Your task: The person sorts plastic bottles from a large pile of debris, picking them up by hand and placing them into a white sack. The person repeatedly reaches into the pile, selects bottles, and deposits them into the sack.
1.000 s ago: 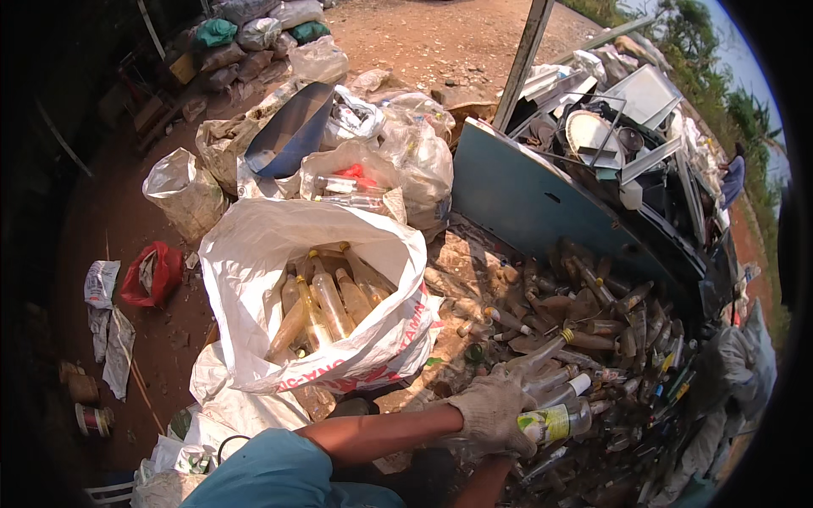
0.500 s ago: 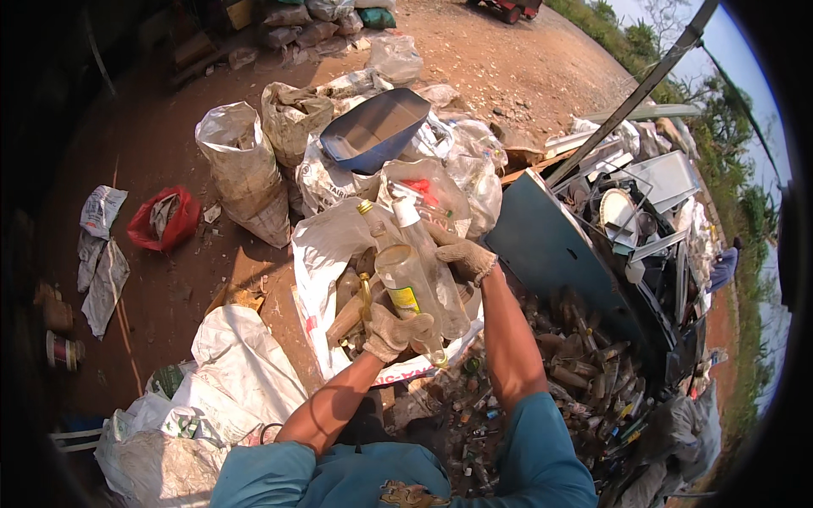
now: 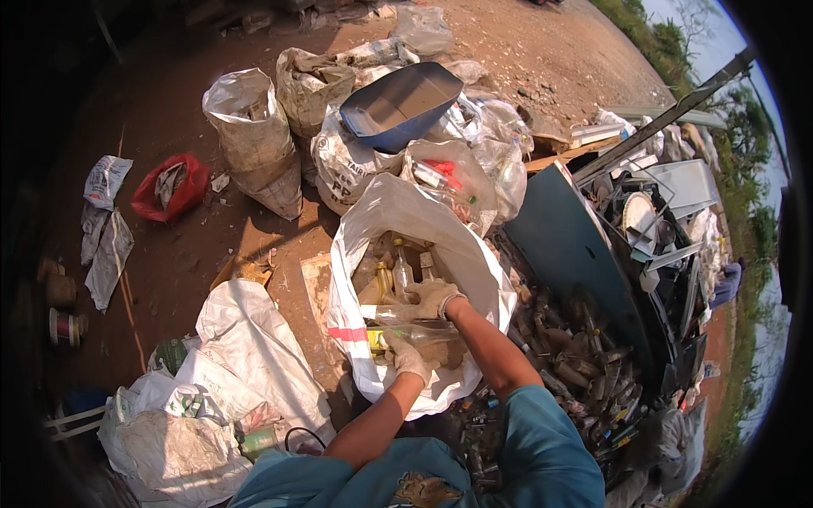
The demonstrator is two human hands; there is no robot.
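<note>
An open white sack pens in bottles; the gloved right hand grasps a sideways bottle, the left hand rests by a yellow label, grip unclear.

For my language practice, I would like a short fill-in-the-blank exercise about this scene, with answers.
1. The left hand and the right hand both wear ____.
2. Both hands reach into an open white sack that holds several ____.
3. The dusty tub beyond it is ____.
4. The ____ hand is lower in the picture.

Missing words: gloves; bottles; blue; left.
</note>
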